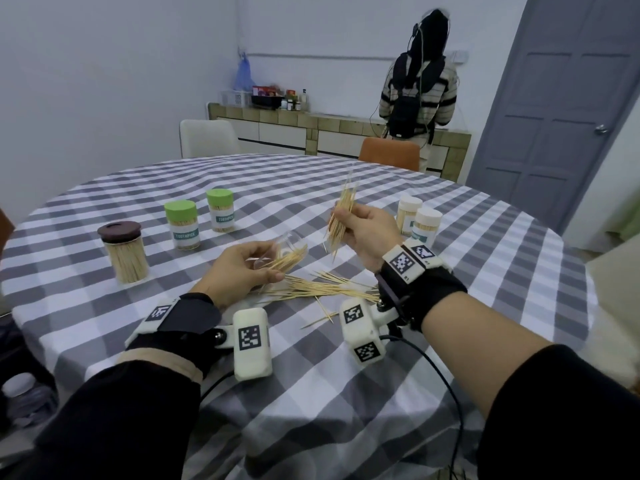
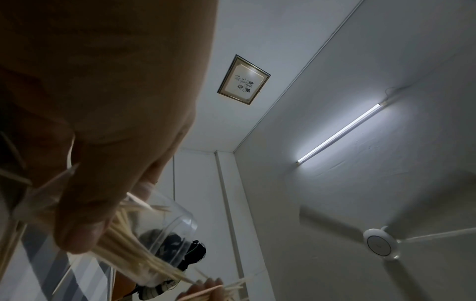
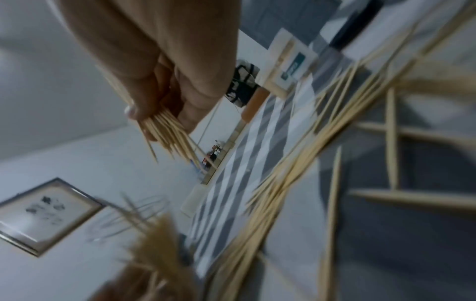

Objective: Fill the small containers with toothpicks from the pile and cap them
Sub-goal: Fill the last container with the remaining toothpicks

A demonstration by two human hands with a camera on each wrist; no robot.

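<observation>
Nearest you, by the table's [image 1: 433,393] near edge, the loose toothpick pile [image 1: 322,289] lies spread on the checked cloth, a few strays just nearer you than the rest. Both wrist cameras hang just above the cloth on your side of the pile.

Your left hand [image 1: 239,268] sits right at the pile's left end, fingers curled round a clear container [image 1: 282,249] tipped on its side, mouth toward the right. Toothpicks already stick out of that mouth. In the left wrist view your thumb [image 2: 85,224] presses the clear wall [image 2: 165,222] with sticks bunched inside.

Your right hand [image 1: 367,233] is raised above the cloth, just beyond the pile and to the right of the container, gripping a bundle of toothpicks [image 1: 341,220] that stands roughly upright, tips fanning above and below the fist. The right wrist view is blurred but shows the fingers [image 3: 144,97] closed on the sticks [image 3: 170,138].

Farther out, right of your right hand: two white-capped containers [image 1: 419,221], full, touching each other. Toward the left edge: a brown-lidded jar [image 1: 123,252], full. Beyond it, mid-table: two green-capped containers [image 1: 199,218], labelled, standing apart.

Past the far edge: a white chair [image 1: 207,138], an orange chair [image 1: 389,154], a person [image 1: 417,91] facing a counter [image 1: 311,129], a grey door [image 1: 561,109].
</observation>
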